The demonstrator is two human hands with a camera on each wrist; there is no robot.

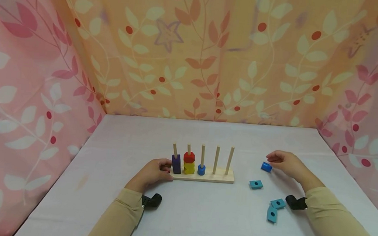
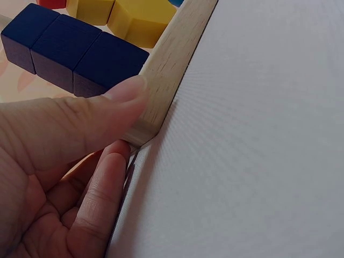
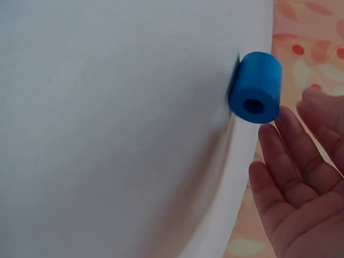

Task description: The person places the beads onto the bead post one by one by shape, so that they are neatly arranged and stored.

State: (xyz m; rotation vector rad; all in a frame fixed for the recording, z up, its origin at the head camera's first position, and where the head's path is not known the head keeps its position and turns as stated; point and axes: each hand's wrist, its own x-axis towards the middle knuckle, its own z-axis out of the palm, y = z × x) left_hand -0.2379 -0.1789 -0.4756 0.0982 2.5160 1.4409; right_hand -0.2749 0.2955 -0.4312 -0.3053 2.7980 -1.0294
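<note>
A wooden base (image 1: 217, 178) carries five upright pegs. Dark purple blocks (image 1: 176, 164) sit on the first peg, a red piece (image 1: 189, 157) over a yellow one (image 1: 189, 167) on the second, and a blue cylinder (image 1: 201, 169) on the third. My left hand (image 1: 165, 168) pinches the base's left end; the left wrist view shows the thumb (image 2: 121, 97) pressed on the wooden base (image 2: 172, 54) beside the purple blocks (image 2: 70, 51). My right hand (image 1: 274, 160) hovers open just beside a loose blue cylinder (image 1: 266, 166). In the right wrist view the cylinder (image 3: 256, 86) lies beyond my straight fingers (image 3: 290, 177).
Three teal flat pieces with holes lie on the white table: one (image 1: 256, 184) right of the base and two (image 1: 278, 203) (image 1: 271, 214) near my right wrist. The fourth and fifth pegs (image 1: 229, 160) are bare. Patterned fabric walls (image 1: 193, 59) enclose the table on three sides.
</note>
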